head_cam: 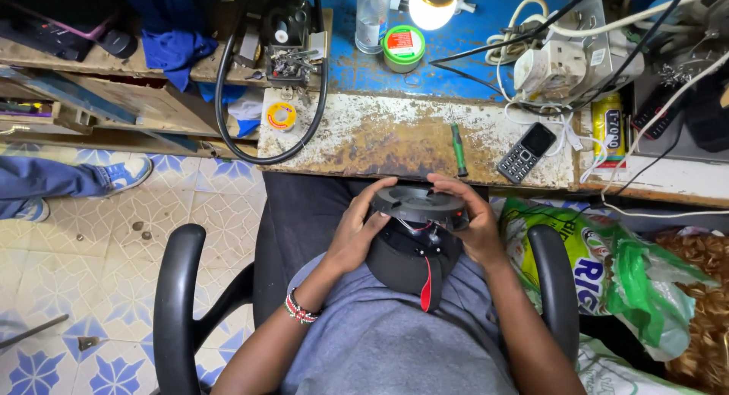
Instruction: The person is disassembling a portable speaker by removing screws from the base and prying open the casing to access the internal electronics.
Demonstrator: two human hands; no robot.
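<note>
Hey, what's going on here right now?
A person in an office chair holds a round black device in their lap. The left hand and right hand grip its lifted top plate, with wires showing underneath. On the worn bench ahead lie a green screwdriver and a keypad phone.

screwdriver (pixel 459 150) left of phone (pixel 526 152), both on workbench (pixel 364 137)

Black round device (pixel 419 205) with red strap; counter (pixel 380 137) blue, rusted white; floor (pixel 76 273) tiled in blue floral pattern; screwdriver (pixel 459 148) green-handled; shirt (pixel 395 342) grey.
</note>
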